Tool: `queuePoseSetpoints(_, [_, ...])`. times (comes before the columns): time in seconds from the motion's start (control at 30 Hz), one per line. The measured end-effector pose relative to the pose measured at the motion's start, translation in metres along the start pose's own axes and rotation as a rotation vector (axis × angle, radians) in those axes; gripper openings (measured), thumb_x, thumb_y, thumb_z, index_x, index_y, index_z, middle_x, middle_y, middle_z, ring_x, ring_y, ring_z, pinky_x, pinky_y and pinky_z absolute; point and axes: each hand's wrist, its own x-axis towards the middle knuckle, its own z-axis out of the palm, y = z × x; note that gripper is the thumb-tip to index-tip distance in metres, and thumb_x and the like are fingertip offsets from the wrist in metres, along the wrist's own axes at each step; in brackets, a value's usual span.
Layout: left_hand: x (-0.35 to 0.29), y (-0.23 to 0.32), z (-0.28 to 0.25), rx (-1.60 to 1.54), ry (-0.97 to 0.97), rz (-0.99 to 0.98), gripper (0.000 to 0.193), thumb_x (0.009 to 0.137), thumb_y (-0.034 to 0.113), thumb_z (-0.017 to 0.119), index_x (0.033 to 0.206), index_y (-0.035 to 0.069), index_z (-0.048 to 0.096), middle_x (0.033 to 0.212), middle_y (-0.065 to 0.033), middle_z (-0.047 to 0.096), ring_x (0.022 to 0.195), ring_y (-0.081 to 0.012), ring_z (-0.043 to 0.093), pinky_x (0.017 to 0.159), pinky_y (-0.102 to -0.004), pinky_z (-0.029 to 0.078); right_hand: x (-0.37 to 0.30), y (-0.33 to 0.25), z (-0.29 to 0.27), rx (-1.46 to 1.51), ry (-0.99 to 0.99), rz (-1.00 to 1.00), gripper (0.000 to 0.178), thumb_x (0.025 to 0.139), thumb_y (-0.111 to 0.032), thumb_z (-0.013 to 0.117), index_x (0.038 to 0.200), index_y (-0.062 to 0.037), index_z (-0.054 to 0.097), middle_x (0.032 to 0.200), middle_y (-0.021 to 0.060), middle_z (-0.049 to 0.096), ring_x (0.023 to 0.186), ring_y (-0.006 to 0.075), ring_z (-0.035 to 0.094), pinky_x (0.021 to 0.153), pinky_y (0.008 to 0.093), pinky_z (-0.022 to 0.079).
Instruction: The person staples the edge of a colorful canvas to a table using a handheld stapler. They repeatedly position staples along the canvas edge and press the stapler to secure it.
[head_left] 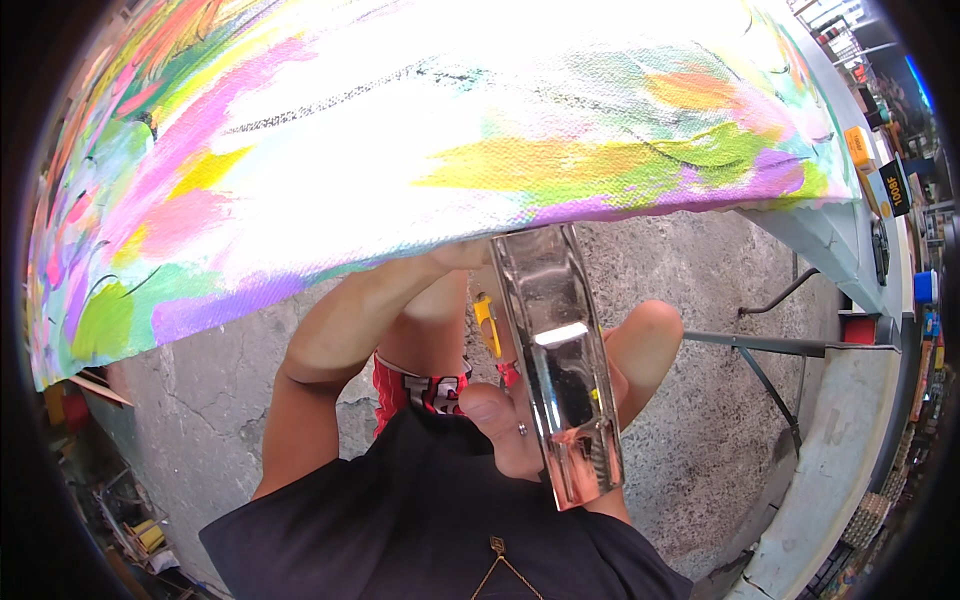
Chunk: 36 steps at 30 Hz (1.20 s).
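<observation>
Close under the camera, a shiny chrome staple gun (556,365) stands nearly upright, its long mirrored body reflecting daylight, its top end meeting the lower edge of a large painted canvas (400,150) streaked with pink, yellow, green and purple. The right hand (505,425) is clenched around the staple gun's lower end, thumb pressed on its side. The left hand (455,258) reaches up beneath the canvas edge; its fingers are hidden, so its grip cannot be told. Cracked concrete floor (690,300) lies below.
</observation>
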Motion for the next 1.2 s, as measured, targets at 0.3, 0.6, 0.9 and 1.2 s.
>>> queuePoseSetpoints(0.3, [0.003,-0.013,0.006,-0.078,0.097,-0.012,0.047,0.088,0.019,0.070,0.130,0.006,0.053,0.112,-0.0018,0.056,0.099,-0.0116,0.053,0.081,-0.0302,0.049,0.008,-0.002,0.001,-0.027,0.050,-0.086,0.027,0.080,0.010,0.068,0.103,0.0112,0.055,0.086,0.0214,0.062,0.074,0.0344,0.067,0.062,0.0378,0.054])
queuePoseSetpoints(0.6, [0.004,-0.013,-0.017,-0.163,-0.142,-0.004,0.042,0.085,0.020,0.074,0.121,0.006,0.058,0.107,-0.0014,0.058,0.096,-0.0116,0.055,0.080,-0.0300,0.049,0.012,-0.008,0.001,-0.096,-0.001,-0.095,0.027,0.074,0.011,0.069,0.099,0.0133,0.058,0.088,0.0206,0.059,0.076,0.0335,0.063,0.063,0.0384,0.053])
queuePoseSetpoints(0.9, [0.023,0.009,-0.001,0.035,0.020,0.180,0.037,0.085,0.017,0.073,0.117,0.006,0.059,0.102,-0.0010,0.059,0.094,-0.0117,0.056,0.079,-0.0290,0.049,0.018,0.015,0.003,-0.143,0.015,-0.350,0.027,0.072,0.002,0.072,0.094,0.0121,0.061,0.091,0.0168,0.057,0.077,0.0311,0.061,0.060,0.0379,0.052])
queuePoseSetpoints(1.2, [0.071,-0.015,0.009,0.118,0.088,0.674,0.034,0.086,0.015,0.071,0.116,0.004,0.059,0.100,-0.0018,0.059,0.091,-0.0117,0.056,0.077,-0.0281,0.048,0.020,-0.009,0.002,-0.160,0.012,-0.219,0.030,0.069,-0.014,0.082,0.090,0.0002,0.066,0.087,0.0093,0.054,0.073,0.0255,0.061,0.058,0.0350,0.051])
